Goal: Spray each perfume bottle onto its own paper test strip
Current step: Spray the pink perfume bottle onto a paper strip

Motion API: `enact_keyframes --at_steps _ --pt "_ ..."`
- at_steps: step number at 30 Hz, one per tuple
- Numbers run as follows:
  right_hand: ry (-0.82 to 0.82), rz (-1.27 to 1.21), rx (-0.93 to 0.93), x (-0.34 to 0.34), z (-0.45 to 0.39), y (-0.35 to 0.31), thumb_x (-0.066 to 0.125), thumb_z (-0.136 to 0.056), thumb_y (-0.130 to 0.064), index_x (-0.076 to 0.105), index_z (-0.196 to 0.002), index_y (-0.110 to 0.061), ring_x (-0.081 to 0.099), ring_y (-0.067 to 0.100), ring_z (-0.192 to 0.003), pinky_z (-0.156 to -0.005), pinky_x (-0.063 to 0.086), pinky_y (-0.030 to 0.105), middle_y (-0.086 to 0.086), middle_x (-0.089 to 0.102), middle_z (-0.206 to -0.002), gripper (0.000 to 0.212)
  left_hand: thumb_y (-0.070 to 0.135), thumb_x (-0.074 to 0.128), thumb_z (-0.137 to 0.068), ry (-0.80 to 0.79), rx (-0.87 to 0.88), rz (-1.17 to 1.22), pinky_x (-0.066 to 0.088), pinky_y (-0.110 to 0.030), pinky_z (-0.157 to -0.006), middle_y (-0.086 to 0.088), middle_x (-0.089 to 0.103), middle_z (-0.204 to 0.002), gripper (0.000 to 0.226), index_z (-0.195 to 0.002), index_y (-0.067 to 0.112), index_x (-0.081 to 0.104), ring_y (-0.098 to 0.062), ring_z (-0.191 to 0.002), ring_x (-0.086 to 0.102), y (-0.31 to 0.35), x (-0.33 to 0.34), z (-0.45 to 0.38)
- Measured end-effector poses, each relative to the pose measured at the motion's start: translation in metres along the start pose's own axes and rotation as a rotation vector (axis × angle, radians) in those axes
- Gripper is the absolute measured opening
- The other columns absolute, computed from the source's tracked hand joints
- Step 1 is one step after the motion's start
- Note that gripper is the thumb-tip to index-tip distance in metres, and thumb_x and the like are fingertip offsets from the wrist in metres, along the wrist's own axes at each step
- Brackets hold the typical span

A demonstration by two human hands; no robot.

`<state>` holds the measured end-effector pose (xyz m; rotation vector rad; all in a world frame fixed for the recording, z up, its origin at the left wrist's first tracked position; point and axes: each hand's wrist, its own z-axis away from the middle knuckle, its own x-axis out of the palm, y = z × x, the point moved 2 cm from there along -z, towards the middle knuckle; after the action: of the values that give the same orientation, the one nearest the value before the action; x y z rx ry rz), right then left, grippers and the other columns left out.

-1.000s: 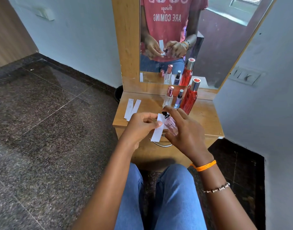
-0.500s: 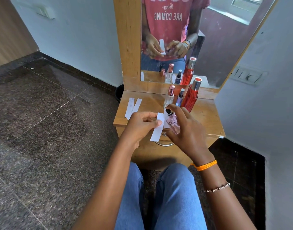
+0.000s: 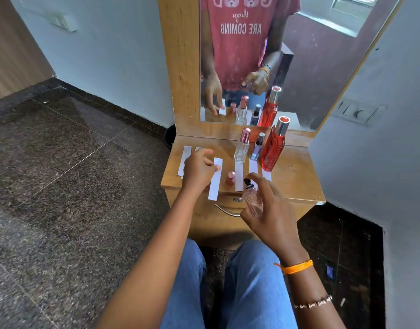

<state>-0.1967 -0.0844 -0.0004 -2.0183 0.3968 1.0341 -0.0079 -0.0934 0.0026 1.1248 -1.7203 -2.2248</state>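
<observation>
Strip going down at the tabletop's front edge, pink bottle kept in the other hand.

The left hand (image 3: 199,172) pinches a paper strip (image 3: 215,179), its long axis running front to back and its near end overhanging the front edge. The right hand (image 3: 270,207) wraps the uncapped pink bottle (image 3: 251,200) just right of it, nozzle up. Its cap (image 3: 230,178) stands between the strips. Liquid level unclear. Three capped bottles stand at the back edge: clear (image 3: 242,148), purple (image 3: 257,148), red (image 3: 274,148), each with a strip in front.
</observation>
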Motion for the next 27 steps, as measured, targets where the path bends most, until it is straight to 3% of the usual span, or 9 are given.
enact_keyframes --at_steps 5,9,11,15,20,27 --pt "-0.045 -0.032 0.039 0.007 0.004 0.003 0.073 -0.065 -0.018 0.042 -0.131 -0.033 0.058 0.017 -0.08 -0.054 0.04 0.024 -0.009 0.057 -0.114 0.074 0.01 0.072 -0.078 0.037 0.041 -0.124 0.044 -0.03 -0.079 -0.008 0.067 -0.099 0.049 -0.123 0.011 0.053 -0.025 -0.098 0.06 -0.003 0.016 -0.011" --pt "-0.062 -0.049 0.054 0.01 0.004 0.004 0.073 -0.064 -0.018 0.041 -0.131 -0.034 0.059 0.017 -0.083 -0.057 0.047 0.028 -0.009 0.057 -0.118 0.076 0.02 0.07 -0.08 0.152 0.153 -0.367 0.039 -0.038 -0.093 -0.003 0.054 -0.122 0.049 -0.126 0.023 0.052 -0.026 -0.114 0.046 -0.001 0.012 -0.002" --pt "-0.068 -0.069 0.061 0.013 0.005 0.004 0.073 -0.064 -0.018 0.04 -0.132 -0.033 0.06 0.016 -0.085 -0.059 0.049 0.029 -0.008 0.056 -0.121 0.076 0.019 0.067 -0.082 0.127 0.188 -0.445 0.034 -0.038 -0.094 -0.001 0.049 -0.127 0.043 -0.122 0.03 0.056 -0.026 -0.117 0.039 -0.004 0.005 0.005" --pt "-0.087 -0.091 0.056 0.017 0.004 0.003 0.073 -0.065 -0.018 0.039 -0.132 -0.034 0.058 0.015 -0.085 -0.06 0.046 0.026 -0.008 0.056 -0.118 0.077 0.022 0.066 -0.084 -0.039 0.175 -0.536 0.028 -0.037 -0.094 0.002 0.044 -0.126 0.035 -0.116 0.036 0.061 -0.025 -0.116 0.033 -0.016 0.002 0.009" --pt "-0.08 -0.118 0.076 0.019 0.005 0.001 0.072 -0.064 -0.017 0.042 -0.133 -0.031 0.055 0.012 -0.089 -0.065 0.049 0.03 -0.008 0.057 -0.118 0.076 0.03 0.066 -0.082 0.004 0.165 -0.5 0.026 -0.036 -0.093 0.003 0.045 -0.126 0.035 -0.116 0.036 0.061 -0.024 -0.116 0.032 -0.017 0.011 0.005" --pt "-0.073 -0.141 0.086 0.019 0.008 0.002 0.073 -0.063 -0.015 0.043 -0.133 -0.03 0.051 0.006 -0.101 -0.073 0.041 0.02 -0.009 0.056 -0.124 0.077 0.029 0.065 -0.084 0.028 0.198 -0.474 0.028 -0.035 -0.092 0.002 0.047 -0.123 0.034 -0.118 0.032 0.061 -0.024 -0.114 0.033 -0.014 0.012 0.004"
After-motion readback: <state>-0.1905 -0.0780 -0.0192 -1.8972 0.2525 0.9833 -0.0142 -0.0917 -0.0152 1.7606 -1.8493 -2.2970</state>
